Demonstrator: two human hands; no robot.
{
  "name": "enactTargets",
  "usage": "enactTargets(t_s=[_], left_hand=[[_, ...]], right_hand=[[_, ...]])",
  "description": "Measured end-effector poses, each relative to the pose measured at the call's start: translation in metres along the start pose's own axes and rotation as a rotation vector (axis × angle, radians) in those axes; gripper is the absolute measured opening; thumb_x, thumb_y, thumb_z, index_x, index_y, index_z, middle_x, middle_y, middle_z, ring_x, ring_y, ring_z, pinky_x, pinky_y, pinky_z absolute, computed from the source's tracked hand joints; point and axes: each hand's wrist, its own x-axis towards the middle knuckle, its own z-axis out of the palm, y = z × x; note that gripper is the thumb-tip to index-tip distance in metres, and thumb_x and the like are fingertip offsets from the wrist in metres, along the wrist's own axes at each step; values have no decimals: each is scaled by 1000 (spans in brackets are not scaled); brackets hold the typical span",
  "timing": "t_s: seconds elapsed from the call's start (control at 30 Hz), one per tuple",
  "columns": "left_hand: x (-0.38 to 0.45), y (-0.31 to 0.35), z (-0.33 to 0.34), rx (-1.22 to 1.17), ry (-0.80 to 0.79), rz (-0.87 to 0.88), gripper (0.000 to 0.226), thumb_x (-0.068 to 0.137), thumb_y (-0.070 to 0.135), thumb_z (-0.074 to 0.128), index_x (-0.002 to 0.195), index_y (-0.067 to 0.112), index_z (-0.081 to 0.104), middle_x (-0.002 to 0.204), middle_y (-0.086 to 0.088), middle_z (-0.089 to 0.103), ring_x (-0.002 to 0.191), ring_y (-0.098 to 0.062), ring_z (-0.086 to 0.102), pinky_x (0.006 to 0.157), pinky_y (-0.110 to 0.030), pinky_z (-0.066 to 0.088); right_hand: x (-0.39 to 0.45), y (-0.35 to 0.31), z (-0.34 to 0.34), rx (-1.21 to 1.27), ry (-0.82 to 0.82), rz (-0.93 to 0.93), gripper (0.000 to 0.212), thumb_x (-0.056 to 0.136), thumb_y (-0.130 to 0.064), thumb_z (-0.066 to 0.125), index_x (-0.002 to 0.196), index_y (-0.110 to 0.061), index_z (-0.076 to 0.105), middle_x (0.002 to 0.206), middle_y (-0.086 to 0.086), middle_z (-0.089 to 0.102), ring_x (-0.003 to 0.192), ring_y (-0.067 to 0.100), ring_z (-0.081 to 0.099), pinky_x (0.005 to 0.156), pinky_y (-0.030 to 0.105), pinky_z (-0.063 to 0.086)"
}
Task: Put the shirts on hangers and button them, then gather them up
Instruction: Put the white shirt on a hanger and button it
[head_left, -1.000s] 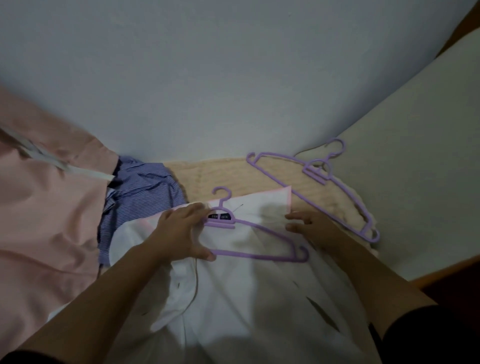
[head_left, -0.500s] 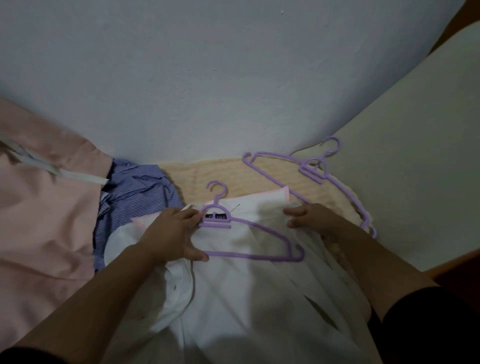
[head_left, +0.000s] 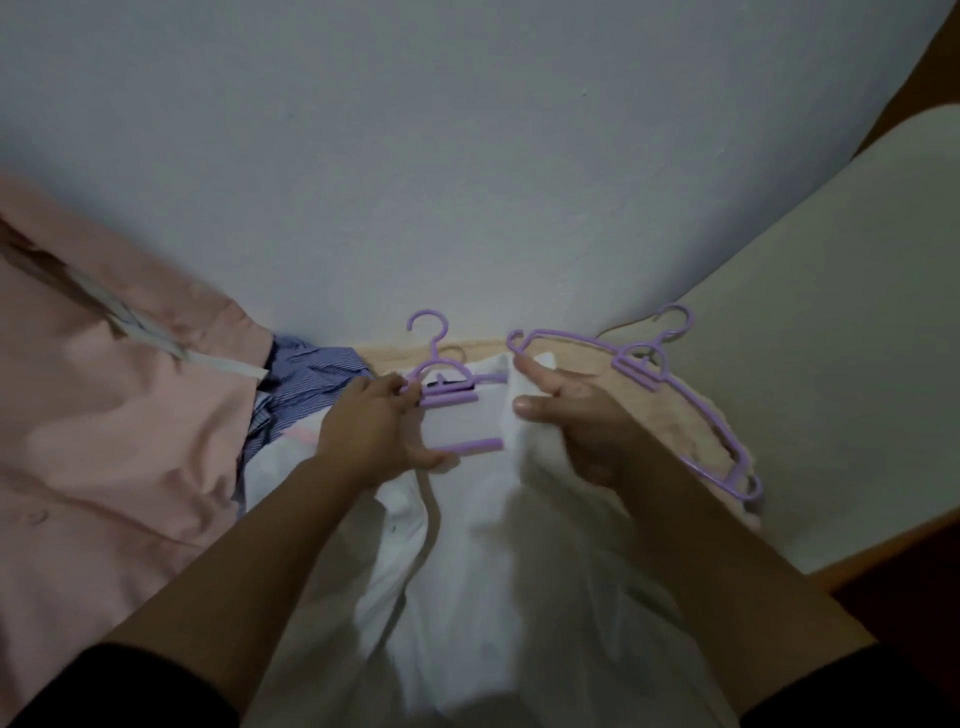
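A white shirt (head_left: 467, 597) lies spread in front of me with a purple hanger (head_left: 447, 400) at its collar. The hanger's hook points up toward the wall, and its right arm is hidden under the shirt's right front. My left hand (head_left: 374, 431) grips the hanger near its neck, thumb by the lower bar. My right hand (head_left: 576, 415) pinches the shirt's right front panel and holds it over the hanger's right side.
Two more purple hangers (head_left: 670, 384) lie on a beige knitted cloth (head_left: 675, 426) at the right. A blue striped shirt (head_left: 291, 395) and a pink shirt (head_left: 104, 441) lie at the left. A pale wall (head_left: 467, 156) stands close ahead; a cream mattress edge (head_left: 831, 338) is at the right.
The hanger has slid up toward the wall and its right arm has gone under the shirt. My right hand has lifted the shirt's right front and drawn it over the hanger.
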Motion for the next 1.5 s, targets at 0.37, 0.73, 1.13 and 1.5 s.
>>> enactTargets(t_s=[0.37,0.73,1.13,1.5], left_hand=[[-48,19,95,-130,209,-236,88,73,47,72,147,24,32,158,-14,17,145,-33,11,117,-47,11],[-99,81,96,-1273,407,-840,65,86,16,66,143,15,37,115,2,62,97,-14,61,92,-32,50],[-55,64,72,-1884,310,-1110,19,87,23,66,75,8,68,70,-13,63,71,-27,60,80,-45,51],[-51,73,76,-1882,134,-1037,17,89,12,61,75,3,66,61,-12,66,52,-20,63,67,-33,53]], right_hand=[[8,119,12,29,-48,189,44,101,-6,23,139,-27,33,78,7,48,76,14,62,73,38,58],[-13,145,45,525,168,15,63,38,-19,90,95,-16,63,91,14,67,68,15,67,65,24,56],[5,119,61,512,171,60,47,99,-6,36,137,-34,38,103,0,68,89,13,68,68,30,54],[25,119,60,657,196,354,30,99,-31,43,114,-15,63,118,9,64,94,26,61,92,44,45]])
